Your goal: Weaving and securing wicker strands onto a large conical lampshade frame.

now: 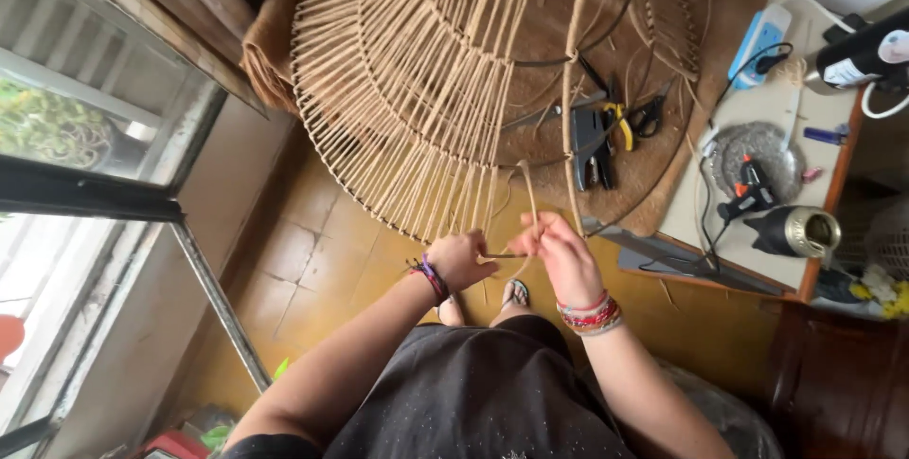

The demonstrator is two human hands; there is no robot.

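Observation:
A large round rattan frame of many thin pale canes leans off the worktable toward me. My left hand and my right hand meet just below its lower rim. Both pinch a thin cane strand that runs up from my fingers to the frame. A short stretch of the strand lies level between the two hands. Coloured bracelets sit on both wrists.
A brown mat covers the table, with pliers and scissors lying on it. To the right are a glue gun on a metal plate, a blue power strip and a heat gun. A window is at left, yellow floor tiles below.

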